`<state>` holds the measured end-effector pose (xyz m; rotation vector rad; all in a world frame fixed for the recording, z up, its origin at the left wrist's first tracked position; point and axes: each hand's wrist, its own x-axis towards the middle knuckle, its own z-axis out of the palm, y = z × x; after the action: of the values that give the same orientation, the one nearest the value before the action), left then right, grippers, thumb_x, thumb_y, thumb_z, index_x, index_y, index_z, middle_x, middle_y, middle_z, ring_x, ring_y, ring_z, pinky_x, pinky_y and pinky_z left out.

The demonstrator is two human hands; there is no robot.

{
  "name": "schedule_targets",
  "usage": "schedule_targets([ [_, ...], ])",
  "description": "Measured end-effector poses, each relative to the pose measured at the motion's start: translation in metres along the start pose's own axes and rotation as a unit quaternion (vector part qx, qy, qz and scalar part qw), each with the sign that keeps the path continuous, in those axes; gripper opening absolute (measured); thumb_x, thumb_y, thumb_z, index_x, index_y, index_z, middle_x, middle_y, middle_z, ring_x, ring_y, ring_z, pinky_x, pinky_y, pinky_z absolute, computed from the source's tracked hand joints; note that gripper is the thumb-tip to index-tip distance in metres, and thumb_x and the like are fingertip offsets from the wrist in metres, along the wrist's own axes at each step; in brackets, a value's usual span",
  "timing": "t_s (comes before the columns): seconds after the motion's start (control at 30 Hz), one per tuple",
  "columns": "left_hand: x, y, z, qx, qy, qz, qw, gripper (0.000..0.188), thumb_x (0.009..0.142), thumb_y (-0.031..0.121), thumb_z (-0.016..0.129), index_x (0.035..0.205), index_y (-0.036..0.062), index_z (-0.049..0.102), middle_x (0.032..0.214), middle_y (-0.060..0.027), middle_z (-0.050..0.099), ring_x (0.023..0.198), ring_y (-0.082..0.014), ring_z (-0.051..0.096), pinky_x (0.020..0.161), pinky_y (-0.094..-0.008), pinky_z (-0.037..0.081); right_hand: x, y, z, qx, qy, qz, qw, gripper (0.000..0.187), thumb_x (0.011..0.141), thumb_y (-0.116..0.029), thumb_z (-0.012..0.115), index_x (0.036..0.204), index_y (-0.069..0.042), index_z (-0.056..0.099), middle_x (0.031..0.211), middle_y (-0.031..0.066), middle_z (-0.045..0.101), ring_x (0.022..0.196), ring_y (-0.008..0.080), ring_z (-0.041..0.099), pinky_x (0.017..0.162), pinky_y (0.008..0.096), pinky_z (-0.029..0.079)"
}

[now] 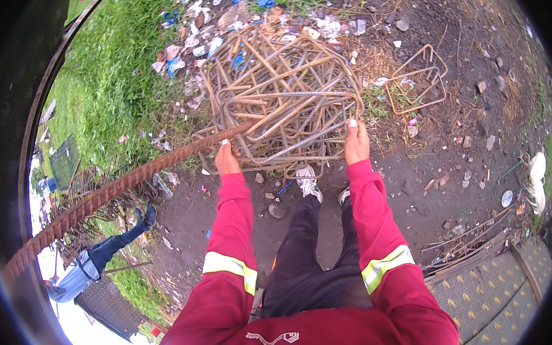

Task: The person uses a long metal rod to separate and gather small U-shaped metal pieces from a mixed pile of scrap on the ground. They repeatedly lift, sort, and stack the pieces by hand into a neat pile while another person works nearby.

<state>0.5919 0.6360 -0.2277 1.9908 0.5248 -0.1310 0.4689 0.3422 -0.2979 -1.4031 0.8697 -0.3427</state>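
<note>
A tangled heap of rusty, bent rebar stirrups (290, 78) lies in front of me. At its near left side my left hand (227, 159) is closed round the edge of the stirrups, thumb upward. My right hand (357, 144) grips the near right corner the same way, its fingers partly hidden behind the bars. How many stirrups I hold cannot be made out among the tangle. A thick ribbed rebar rod (126, 179) slants in from the lower left, its end over the heap just above my left hand.
Two or so loose stirrups (418, 84) lie right of the heap. Litter (203, 36) and grass (112, 87) border it. Another person (99, 257) stands at the left near more bent bars. Patterned sheets (482, 299) and thin rods lie lower right, below a white bundle (537, 184).
</note>
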Motion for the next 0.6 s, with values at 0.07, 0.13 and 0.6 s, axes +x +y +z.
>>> schedule_targets([
  [0.07, -0.001, 0.007, -0.005, 0.015, -0.004, 0.047, 0.999, 0.041, 0.093, 0.04, 0.049, 0.081, 0.0025, 0.062, 0.065, -0.0007, 0.052, 0.059, -0.0078, 0.048, 0.049, -0.0247, 0.038, 0.002, -0.005, 0.005, 0.046, -0.015, 0.122, 0.991, 0.028, 0.096, -0.03, 0.047, 0.1, -0.004, 0.056, 0.083, 0.0034, 0.057, 0.077, 0.0132, 0.049, 0.072, 0.0282, 0.043],
  [0.13, -0.002, 0.011, -0.01, 0.016, -0.015, 0.076, 0.997, 0.043, 0.094, 0.039, 0.049, 0.076, 0.0023, 0.061, 0.06, 0.0003, 0.05, 0.055, -0.0073, 0.046, 0.048, -0.0247, 0.036, -0.002, -0.012, 0.01, -0.004, 0.012, 0.086, 0.996, 0.026, 0.095, -0.025, 0.048, 0.111, -0.005, 0.054, 0.094, 0.0075, 0.059, 0.082, 0.0141, 0.054, 0.074, 0.0284, 0.044],
  [0.6, 0.01, 0.023, -0.038, -0.031, -0.099, 0.034, 0.994, 0.028, 0.092, 0.026, 0.053, 0.083, 0.0004, 0.061, 0.075, -0.004, 0.057, 0.061, -0.0092, 0.05, 0.056, -0.0262, 0.044, -0.068, -0.128, -0.003, -0.03, 0.046, 0.05, 0.997, 0.033, 0.096, -0.021, 0.047, 0.12, 0.001, 0.053, 0.111, 0.0113, 0.059, 0.1, 0.0162, 0.054, 0.088, 0.028, 0.04],
])
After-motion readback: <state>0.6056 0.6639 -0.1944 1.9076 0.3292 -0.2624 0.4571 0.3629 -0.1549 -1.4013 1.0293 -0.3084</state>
